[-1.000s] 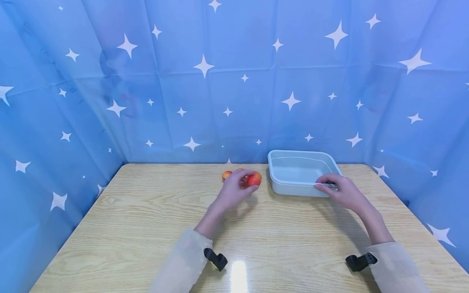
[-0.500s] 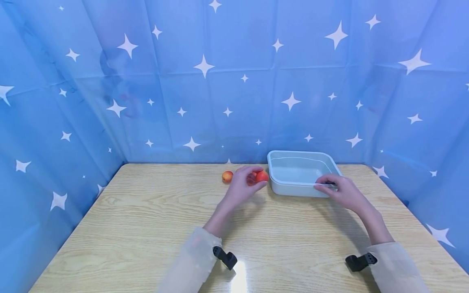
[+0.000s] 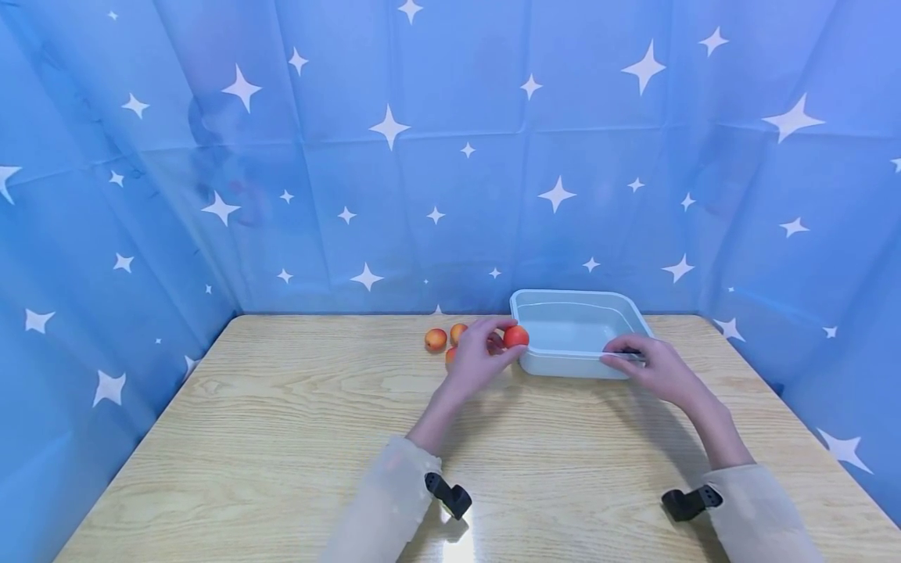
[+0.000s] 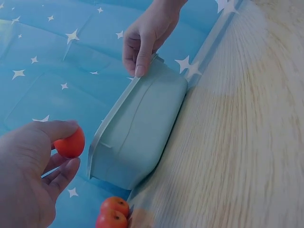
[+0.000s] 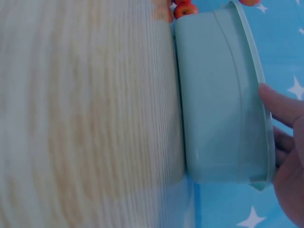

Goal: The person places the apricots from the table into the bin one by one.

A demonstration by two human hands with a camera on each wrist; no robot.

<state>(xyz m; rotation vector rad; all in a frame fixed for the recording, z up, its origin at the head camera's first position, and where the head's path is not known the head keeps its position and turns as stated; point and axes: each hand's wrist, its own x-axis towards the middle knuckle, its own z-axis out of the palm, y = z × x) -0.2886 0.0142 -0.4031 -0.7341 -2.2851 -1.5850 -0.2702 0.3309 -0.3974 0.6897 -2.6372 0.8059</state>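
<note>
Between thumb and fingers, my left hand point(image 3: 477, 356) pinches a small round red fruit point(image 3: 516, 336), like a little apple. It is held up beside the near left corner of a pale blue plastic basin point(image 3: 563, 366). The left wrist view shows the fruit point(image 4: 71, 143) at rim height, outside the basin wall. My right hand point(image 3: 653, 366) grips the basin's rim at the near right, thumb point(image 5: 280, 102) on the outer side and fingers inside. Left of the basin, several similar orange-red fruits point(image 3: 436, 339) lie on the table, partly hidden by my left hand.
The wooden table point(image 3: 281, 438) ends at the back against a blue curtain point(image 3: 317, 195) with white stars. The basin stands near that back edge. A black wrist camera point(image 3: 449, 495) sits on my left sleeve, another point(image 3: 691, 504) on my right.
My left hand has carried the red fruit rightward from the group to the basin's left edge, uncovering more of the fruits behind. The right hand stays on the rim.
</note>
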